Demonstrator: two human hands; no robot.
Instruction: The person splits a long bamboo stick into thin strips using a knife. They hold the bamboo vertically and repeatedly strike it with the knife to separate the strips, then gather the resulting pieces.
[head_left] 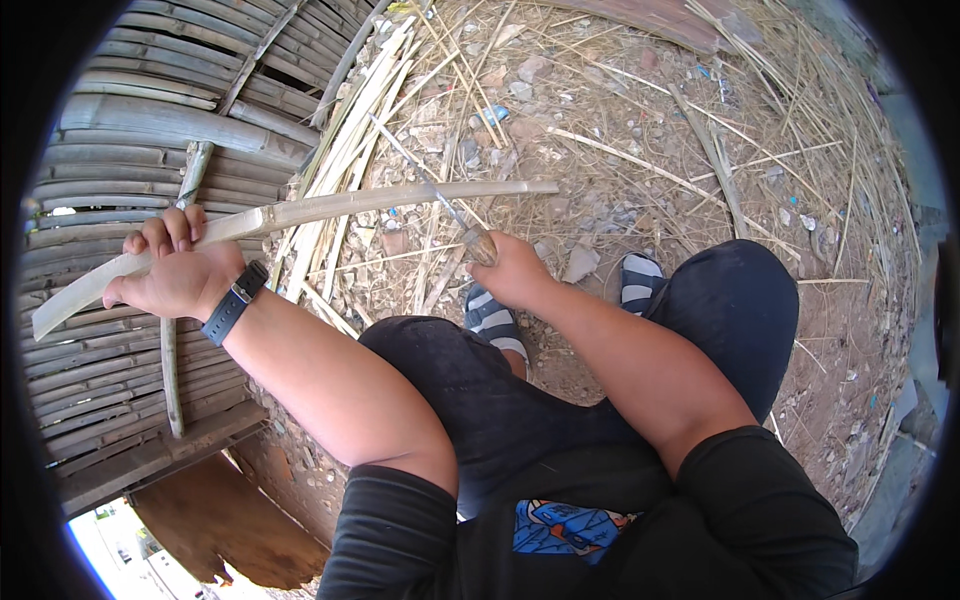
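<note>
Setting: outdoor dirt ground (640, 130) strewn with stones and dry bamboo splinters; a slatted bamboo platform (110, 180) lies on the person's left.
Posture: person sits with black-trousered knees raised, feet in striped sandals (492, 318) on the dirt.
Left hand: left hand (178, 275), with a black wristwatch (234, 303) at the wrist, has its fingers wrapped tight around the near end of a long split bamboo strip (300, 213).
Right hand: right hand (510, 272) is clenched around the wooden handle of a knife (455, 215), blade pointing up and away.
Work piece: the strip runs roughly level from the platform side across to the right, above the knees; the blade crosses it near the far third.
Far field: a bundle of thin bamboo splits (350, 120) leans beside the platform edge.
Risk: in my judgement, a slip of the blade along the smooth strip could carry it toward the left hand or a knee; loose litter underfoot could shift a foot.
</note>
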